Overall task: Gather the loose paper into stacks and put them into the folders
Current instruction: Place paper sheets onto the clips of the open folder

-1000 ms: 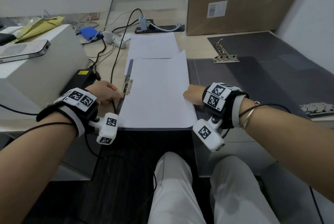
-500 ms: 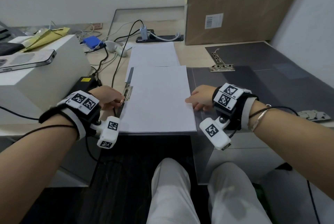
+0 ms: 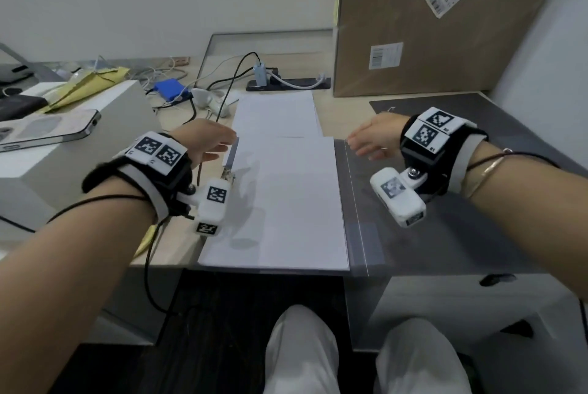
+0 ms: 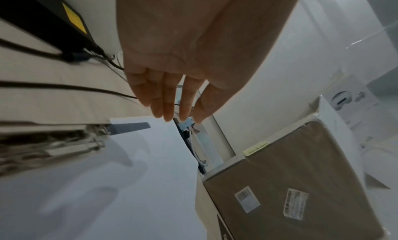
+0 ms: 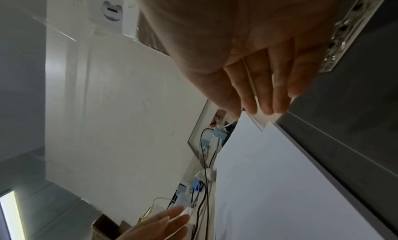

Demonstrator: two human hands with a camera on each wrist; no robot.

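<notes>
The paper stack [image 3: 280, 202] lies flat in the open folder [image 3: 359, 202] at the desk edge; your left hand [image 3: 203, 142] and right hand [image 3: 375, 136] flank its far corners, fingers straight, holding nothing.

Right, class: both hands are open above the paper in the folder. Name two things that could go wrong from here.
1. The near paper stack lies loose in the open folder; neither the left hand nor the right hand holds it, so sheets may slide.
2. The far paper stack lies near the cables; reaching for it could snag one.
</notes>
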